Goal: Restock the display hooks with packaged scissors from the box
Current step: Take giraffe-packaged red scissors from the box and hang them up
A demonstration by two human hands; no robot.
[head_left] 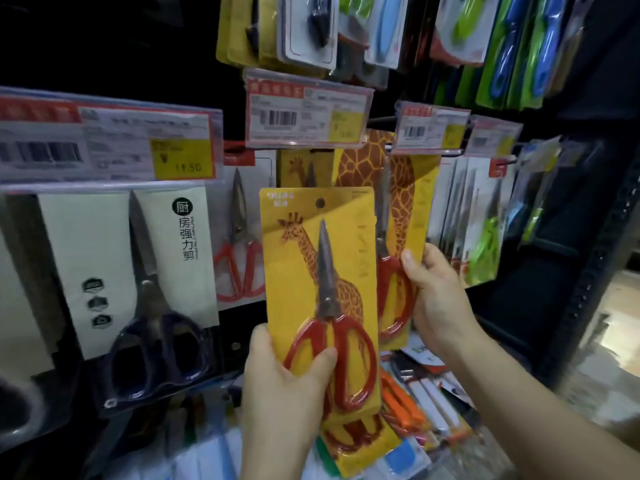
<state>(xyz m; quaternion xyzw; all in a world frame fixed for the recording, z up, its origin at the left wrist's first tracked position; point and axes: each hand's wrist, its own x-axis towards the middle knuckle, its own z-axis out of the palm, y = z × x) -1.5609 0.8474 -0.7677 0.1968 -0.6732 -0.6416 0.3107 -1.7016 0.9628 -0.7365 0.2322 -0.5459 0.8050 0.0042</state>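
Much of the scene is hard to read. The print on the price labels [308, 112] above the hooks is blurred, and only the number on the yellow tag of the large label at the left [104, 143] can be partly made out. The upper row of yellow and green packages [298, 26] is cut off by the top edge. The dark metal display hook [426, 151] is mostly covered by the labels, so it cannot be told how the cards behind are hung on it. The lower goods, orange and white, [422, 407] are seen only in part behind the arms. No box is seen in the view.

A yellow cardboard package with a giraffe drawing and red-handled scissors [318, 289] is held upright in front of the rack. Its lower part is gripped by the left hand [284, 386], with the thumb curled over the red handle on the front and the other fingers hidden behind the card. A second card of the same kind seems to be held behind and below it, but this is not clear.

Just to the right, a similar giraffe-pattern package with red-handled scissors [401, 237] hangs under the labels. Its right edge is held by the right hand [440, 299], with the thumb on the front and the fingers hidden behind.

At the left, a white-carded pair of dark-handled scissors [152, 289] is displayed.
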